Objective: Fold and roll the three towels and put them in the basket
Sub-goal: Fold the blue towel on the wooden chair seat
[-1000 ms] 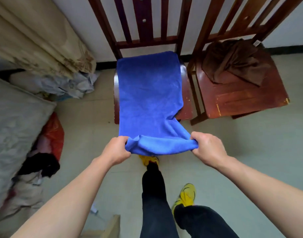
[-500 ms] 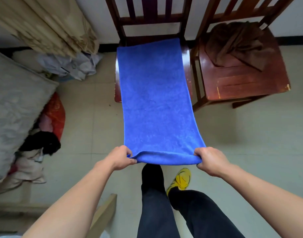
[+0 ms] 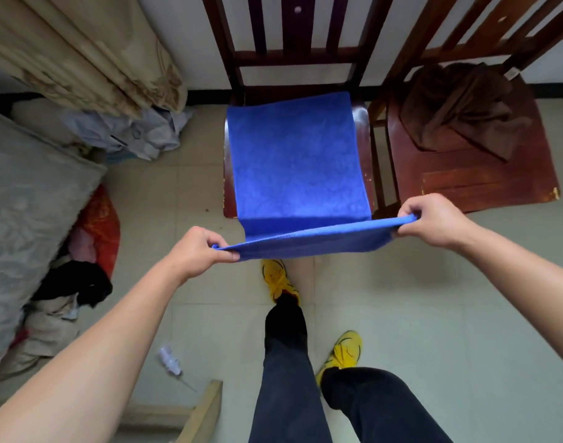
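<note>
1. The left hand [image 3: 198, 251] is found pinched shut on the near left corner of the blue towel [image 3: 294, 158], thumb on top and fingers curled beneath the hem.
2. The right hand [image 3: 428, 220] is found pinched shut on the near right corner of the same towel, held somewhat higher than the left, so that the near edge runs at a slant between the two hands.
3. The near edge is held taut and raised clear of the seat; a shaded strip of cloth is seen beneath it, dropping toward the front of the seat.
4. The remainder of the blue towel is laid flat along the seat of the left chair [image 3: 360, 123], its far edge close to the chair back.
5. A brown towel [image 3: 459, 107] is observed lying crumpled and unfolded on the seat of the right chair [image 3: 484, 183], well apart from both hands.
6. A third towel cannot be identified with certainty, and no basket is in view; loose cloth heaped on the floor at the left is noted but cannot be classified.
7. Progress is judged early: nothing is seen rolled or placed. The step in hand appears to be a fold of the blue towel; its rolling, both other towels and all placement are judged outstanding.
</note>
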